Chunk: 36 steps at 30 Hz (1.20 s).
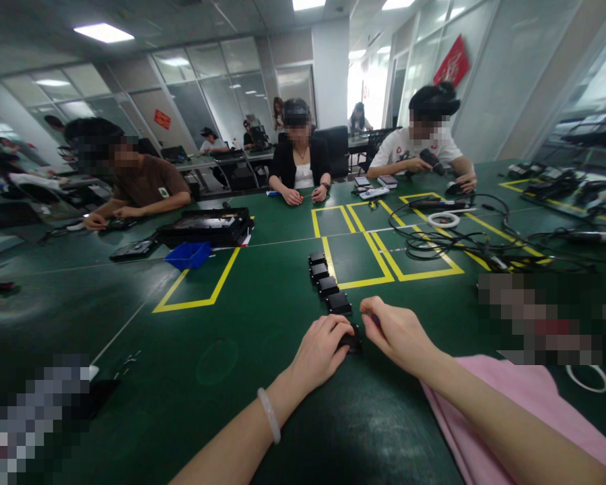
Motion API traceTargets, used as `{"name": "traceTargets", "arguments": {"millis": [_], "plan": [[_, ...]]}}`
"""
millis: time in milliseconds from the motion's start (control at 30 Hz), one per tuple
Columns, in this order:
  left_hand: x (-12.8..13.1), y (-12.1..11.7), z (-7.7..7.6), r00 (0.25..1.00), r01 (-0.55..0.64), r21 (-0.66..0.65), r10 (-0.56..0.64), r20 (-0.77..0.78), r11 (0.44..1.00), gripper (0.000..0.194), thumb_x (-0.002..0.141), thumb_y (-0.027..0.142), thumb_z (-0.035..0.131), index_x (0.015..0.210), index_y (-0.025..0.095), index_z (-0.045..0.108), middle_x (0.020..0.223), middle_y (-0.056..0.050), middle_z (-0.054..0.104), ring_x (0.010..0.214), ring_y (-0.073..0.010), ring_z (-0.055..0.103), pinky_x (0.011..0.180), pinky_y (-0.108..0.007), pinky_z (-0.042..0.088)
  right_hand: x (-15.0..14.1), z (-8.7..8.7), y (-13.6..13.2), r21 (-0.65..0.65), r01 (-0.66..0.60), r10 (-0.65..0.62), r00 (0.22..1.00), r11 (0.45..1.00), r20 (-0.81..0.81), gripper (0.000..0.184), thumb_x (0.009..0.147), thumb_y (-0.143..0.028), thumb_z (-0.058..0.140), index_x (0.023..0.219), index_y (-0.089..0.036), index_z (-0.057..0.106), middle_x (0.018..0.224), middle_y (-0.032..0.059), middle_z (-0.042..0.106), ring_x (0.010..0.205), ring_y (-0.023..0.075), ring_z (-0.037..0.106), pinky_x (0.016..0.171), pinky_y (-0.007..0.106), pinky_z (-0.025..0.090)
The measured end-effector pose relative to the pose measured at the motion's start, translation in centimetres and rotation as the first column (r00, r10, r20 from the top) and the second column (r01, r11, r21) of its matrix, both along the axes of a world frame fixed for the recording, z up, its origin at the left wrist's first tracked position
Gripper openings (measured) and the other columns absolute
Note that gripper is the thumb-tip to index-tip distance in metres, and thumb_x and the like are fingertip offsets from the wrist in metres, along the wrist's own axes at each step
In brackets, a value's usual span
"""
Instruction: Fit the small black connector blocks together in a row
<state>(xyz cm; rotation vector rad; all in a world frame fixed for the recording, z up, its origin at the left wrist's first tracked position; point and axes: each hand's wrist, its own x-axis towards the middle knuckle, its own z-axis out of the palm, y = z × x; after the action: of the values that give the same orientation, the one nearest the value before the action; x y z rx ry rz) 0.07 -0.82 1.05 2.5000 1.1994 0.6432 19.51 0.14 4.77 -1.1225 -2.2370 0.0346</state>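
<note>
The left hand (322, 347) was closed on the nearest black block (354, 342), which lay on the green surface (273, 289). The right hand (396, 331) was curled just beside this block; whether it gripped something, I could not tell. Four more black blocks (328, 286) made a row beyond.

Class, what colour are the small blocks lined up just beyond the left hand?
The small blocks are black; the head view shows them best.

Nearest black block (353, 340) partly hidden, pink cloth (510, 376) cropped
</note>
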Motion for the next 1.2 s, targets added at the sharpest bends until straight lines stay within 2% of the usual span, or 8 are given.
{"name": "traceTargets", "arguments": {"millis": [200, 467, 700, 867, 1000, 1200], "plan": [[0.0, 0.02, -0.1, 1.0, -0.005, 0.006, 0.005, 0.004, 1.0, 0.026, 0.083, 0.012, 0.056, 0.105, 0.024, 0.051, 0.116, -0.004, 0.053, 0.105, -0.0223, 0.05, 0.089, -0.038, 0.042, 0.08, 0.34, -0.1, -0.026, -0.022, 0.022, 1.0, 0.999, 0.013, 0.011, 0.094, -0.029, 0.042, 0.091, -0.02, 0.048, 0.07, -0.0006, 0.062, 0.06, 0.013, 0.06, 0.057, 0.023, 0.039], [0.06, 0.05, -0.13, 1.0, -0.013, 0.003, 0.013, -0.014, 1.0, 0.029, 0.08, 0.01, 0.059, 0.105, 0.023, 0.051, 0.116, -0.003, 0.052, 0.105, -0.0215, 0.049, 0.089, -0.037, 0.042, 0.04, 0.1, -0.06, -0.042, 0.009, -0.009, 1.0, 0.999, 0.002, 0.009, 0.091, -0.021, 0.041, 0.095, -0.019, 0.048, 0.073, -0.0007, 0.062, 0.058, 0.0125, 0.058, 0.057, 0.023, 0.039], [0.01, 0.02, -0.04, 1.0, -0.007, -0.002, 0.007, -0.006, 1.0, 0.028, 0.082, 0.011, 0.058, 0.106, 0.024, 0.051, 0.117, -0.004, 0.052, 0.106, -0.0222, 0.05, 0.089, -0.037, 0.043, 0.13, 0.0, 0.05, -0.033, -0.018, 0.017, 1.0, 0.999, -0.006, 0.01, 0.093, -0.028, 0.043, 0.093, -0.02, 0.048, 0.073, -0.0005, 0.062, 0.062, 0.0127, 0.06, 0.058, 0.023, 0.04], [-0.03, 0.02, -0.11, 1.0, -0.003, -0.004, 0.003, 0.009, 1.0, 0.027, 0.082, 0.011, 0.057, 0.105, 0.023, 0.05, 0.116, -0.004, 0.053, 0.106, -0.0225, 0.05, 0.09, -0.038, 0.043, 0.0, -0.15, 0.12, 0.001, 0.015, -0.015, 1.0, 1.0, -0.013, 0.007, 0.09, -0.02, 0.042, 0.094, -0.019, 0.047, 0.071, -0.0009, 0.06, 0.056, 0.0122, 0.058, 0.055, 0.023, 0.039], [-0.07, 0.09, -0.25, 0.999, -0.01, -0.013, 0.011, 0.044, 1.0, 0.034, 0.081, 0.012, 0.057, 0.112, 0.023, 0.047, 0.115, -0.005, 0.054, 0.105, -0.0231, 0.051, 0.09, -0.04, 0.044, 0.01, 0.04, 0.0, -0.026, 0.023, -0.024, 1.0, 0.999, -0.015, 0.011, 0.088, -0.021, 0.042, 0.098, -0.019, 0.047, 0.073, -0.0006, 0.061, 0.058, 0.0129, 0.059, 0.057, 0.024, 0.04], [-0.34, 0.51, -0.35, 0.994, 0.007, -0.059, 0.0, 0.107, 0.998, 0.048, 0.077, 0.013, 0.062, 0.12, 0.024, 0.043, 0.117, -0.005, 0.054, 0.105, -0.0236, 0.052, 0.091, -0.04, 0.044, 0.24, 0.0, 0.13, -0.043, -0.004, 0.004, 1.0, 0.999, 0.002, 0.013, 0.094, -0.03, 0.04, 0.091, -0.02, 0.047, 0.072, -0.0005, 0.062, 0.062, 0.0138, 0.06, 0.057, 0.024, 0.039]]}}
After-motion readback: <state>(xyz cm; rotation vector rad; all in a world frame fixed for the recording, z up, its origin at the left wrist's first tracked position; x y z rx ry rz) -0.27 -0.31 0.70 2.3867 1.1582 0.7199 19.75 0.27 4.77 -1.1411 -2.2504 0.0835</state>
